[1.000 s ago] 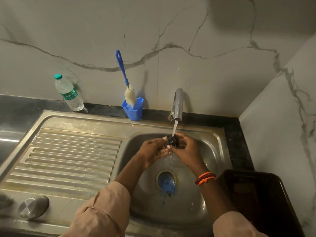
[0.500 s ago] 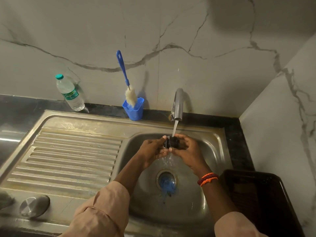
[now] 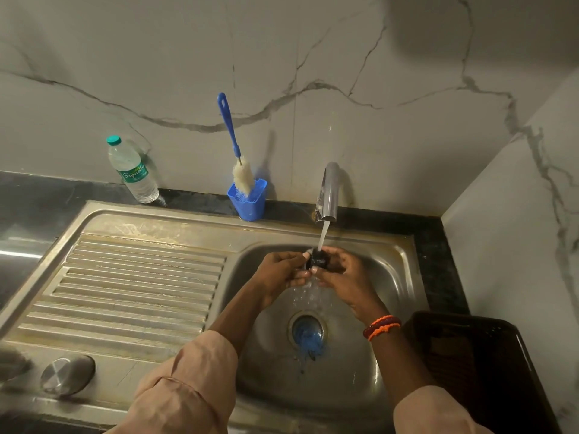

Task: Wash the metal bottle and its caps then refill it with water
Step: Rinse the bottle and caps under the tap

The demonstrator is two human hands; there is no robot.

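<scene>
Both the left hand (image 3: 279,270) and right hand (image 3: 341,274) pinch the wet black cap (image 3: 319,260) under the tap (image 3: 329,195) stream; slippery fingers (image 3: 305,255) risk dropping it toward the drain (image 3: 307,332).

dark counter (image 3: 37,195), plastic bottle (image 3: 133,170), blue cup (image 3: 249,200)

Home kitchen: stainless steel sink (image 3: 404,277) with ribbed drainboard (image 3: 141,292) sitting in a dark stone bench (image 3: 37,202), chrome tap (image 3: 329,192) running water, blue-handled bottle brush (image 3: 233,145) standing in a blue plastic cup (image 3: 250,203), marble-look wall tiles (image 3: 344,73) backing it.
</scene>
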